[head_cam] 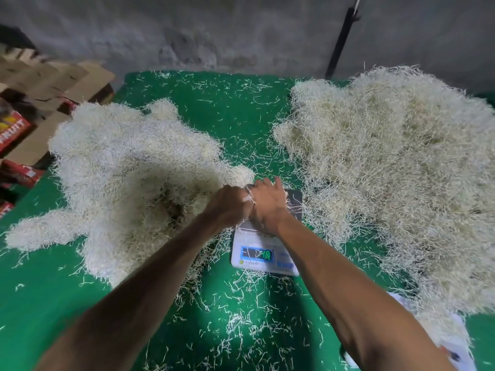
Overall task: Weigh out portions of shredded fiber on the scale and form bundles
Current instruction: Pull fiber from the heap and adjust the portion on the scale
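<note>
- step in hand, as judged: a portion of shredded fiber is being gathered off the scale (263, 245) platform and compacted into a bundle.
- left hand (230, 204): positioned over the left edge of the scale platform, fingers curled around a small tuft of fiber strands (249, 197) that shows between the two hands. grip state: grasping the fiber.
- right hand (269, 202): directly beside the left hand and touching it, over the platform. its fingers curve down onto the same tuft, with loose strands projecting beneath. grip state: grasping the fiber.
- scale: stands on the green surface (219, 108) between the two heaps. the display (257, 254) is lit; the digits are too blurred to read with confidence.
- left heap (128, 167): pale, denser fiber, adjoining the left hand.
- right heap (396, 178): looser, yellower fiber, just beside the scale's right edge.
- loose strands are scattered across the surface around the scale.
- next move, as judged: lift the tuft clear of the platform without shedding strands, then set it on one heap. which heap receives finished bundles cannot be told.
</note>
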Motion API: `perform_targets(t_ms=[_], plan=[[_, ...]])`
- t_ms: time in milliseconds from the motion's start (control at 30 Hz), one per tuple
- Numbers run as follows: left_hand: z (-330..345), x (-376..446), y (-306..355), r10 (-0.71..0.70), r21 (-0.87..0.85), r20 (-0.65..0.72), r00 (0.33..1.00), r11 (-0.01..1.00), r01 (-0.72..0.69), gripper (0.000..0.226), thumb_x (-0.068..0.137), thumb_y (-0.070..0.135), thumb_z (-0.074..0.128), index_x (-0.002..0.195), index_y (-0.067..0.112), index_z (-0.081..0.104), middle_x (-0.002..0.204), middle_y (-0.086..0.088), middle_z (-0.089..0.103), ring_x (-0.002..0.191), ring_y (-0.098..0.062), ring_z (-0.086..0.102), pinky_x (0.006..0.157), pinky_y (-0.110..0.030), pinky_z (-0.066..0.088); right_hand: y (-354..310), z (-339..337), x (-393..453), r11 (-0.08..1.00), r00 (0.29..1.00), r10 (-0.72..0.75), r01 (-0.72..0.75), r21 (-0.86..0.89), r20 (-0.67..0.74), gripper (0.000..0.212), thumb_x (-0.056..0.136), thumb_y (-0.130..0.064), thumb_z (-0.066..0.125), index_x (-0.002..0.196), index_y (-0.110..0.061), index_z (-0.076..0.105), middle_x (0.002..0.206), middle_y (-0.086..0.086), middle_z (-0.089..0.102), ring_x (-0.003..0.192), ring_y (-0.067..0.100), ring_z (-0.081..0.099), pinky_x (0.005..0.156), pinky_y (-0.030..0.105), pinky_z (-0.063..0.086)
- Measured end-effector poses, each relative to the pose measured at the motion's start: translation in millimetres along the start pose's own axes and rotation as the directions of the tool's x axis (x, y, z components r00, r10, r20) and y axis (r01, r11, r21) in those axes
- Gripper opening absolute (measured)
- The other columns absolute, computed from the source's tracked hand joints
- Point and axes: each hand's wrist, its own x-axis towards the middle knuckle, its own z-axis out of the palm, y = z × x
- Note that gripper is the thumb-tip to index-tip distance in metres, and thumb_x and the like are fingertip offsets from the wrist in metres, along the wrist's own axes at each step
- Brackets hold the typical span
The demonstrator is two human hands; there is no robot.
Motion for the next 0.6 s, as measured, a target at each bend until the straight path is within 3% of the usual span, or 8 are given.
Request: perform_targets(t_ms=[100,233,300,367,400,467,533,600], plan=[[-8.2,-4.6,3.6,-0.062,-0.121,-0.026,0.998,0.991,0.058,0.032,0.081,0.022,0.061,0.052,0.016,0.048,0.041,0.011,0.047,0.034,-0.002,0.038,0.045,-0.018,0.028,-11.9,-12.0,4.4,0.994,0.991,0.106,-0.108,0.023,0.083,0.077,0.078,-0.032,0.084,0.145,-0.027,0.048,0.144,0.008,0.053,0.142,0.029,0.039,0.121,0.06,0.021],[-14.4,-11.7,8.3,-0.074,-0.171,-0.114,0.991,0.984,0.054,0.037,0.086,0.017,0.056,0.052,0.016,0.043,0.045,0.004,0.04,0.036,-0.005,0.028,0.045,-0.02,0.022,-22.1,-24.8,8.1,0.967,0.966,0.241,-0.247,0.058,0.095,0.061,0.083,-0.024,0.082,0.136,-0.022,0.052,0.127,0.009,0.059,0.132,0.031,0.047,0.116,0.061,0.031],[-21.3,-15.9,7.9,-0.097,-0.243,-0.174,0.98,0.968,0.053,0.032,0.084,0.019,0.049,0.053,0.01,0.054,0.047,-0.008,0.051,0.033,-0.007,0.041,0.037,-0.025,0.026,-31.1,-33.0,11.2,0.948,0.955,0.287,-0.294,0.123,0.073,0.047,0.087,-0.02,0.077,0.129,-0.019,0.056,0.113,0.008,0.06,0.119,0.028,0.053,0.109,0.058,0.037],[-33.6,-19.5,11.2,-0.12,-0.302,-0.236,0.964,0.952,0.045,0.032,0.083,0.018,0.049,0.071,-0.008,0.063,0.069,-0.022,0.066,0.053,-0.017,0.062,0.042,-0.039,0.046,-42.4,-39.0,19.7,0.935,0.951,0.306,-0.307,0.179,0.033,0.031,0.092,-0.018,0.073,0.121,-0.017,0.061,0.104,0.006,0.063,0.107,0.025,0.058,0.103,0.053,0.042],[-37.5,-21.1,12.2,-0.136,-0.341,-0.236,0.962,0.939,0.048,0.029,0.081,0.018,0.05,0.07,-0.004,0.065,0.068,-0.016,0.069,0.052,-0.024,0.059,0.048,-0.041,0.048,-43.0,-39.2,24.0,0.924,0.946,0.323,-0.322,0.207,0.029,0.027,0.093,-0.018,0.073,0.119,-0.015,0.063,0.103,0.005,0.065,0.103,0.024,0.06,0.102,0.051,0.044],[-35.8,-30.2,20.4,-0.114,-0.463,-0.193,0.975,0.886,0.012,0.023,0.074,0.023,0.048,0.055,0.019,0.059,0.049,0.011,0.059,0.04,-0.009,0.046,0.043,-0.029,0.042,-19.5,-40.3,25.4,0.875,0.909,0.398,-0.417,0.247,0.124,0.024,0.094,-0.019,0.072,0.114,-0.01,0.064,0.104,0.007,0.068,0.101,0.024,0.064,0.102,0.049,0.047],[-27.5,-44.6,32.5,0.052,-0.469,-0.23,0.972,0.869,-0.157,0.025,0.074,0.022,0.049,0.049,0.021,0.048,0.04,0.013,0.042,0.034,-0.005,0.03,0.033,-0.023,0.024,17.7,-35.6,26.5,0.834,0.884,0.439,-0.467,0.294,0.158,0.024,0.095,-0.022,0.068,0.115,-0.008,0.066,0.112,0.008,0.07,0.105,0.025,0.066,0.103,0.042,0.047],[-22.1,-45.1,23.9,0.034,-0.47,-0.307,0.951,0.863,-0.183,0.03,0.075,0.017,0.047,0.047,0.014,0.035,0.038,0.012,0.03,0.035,-0.004,0.018,0.039,-0.017,0.015,36.5,-29.9,23.7,0.864,0.889,0.442,-0.459,0.206,0.122,0.03,0.097,-0.024,0.066,0.122,-0.009,0.062,0.107,0.006,0.068,0.102,0.024,0.063,0.106,0.044,0.045]])
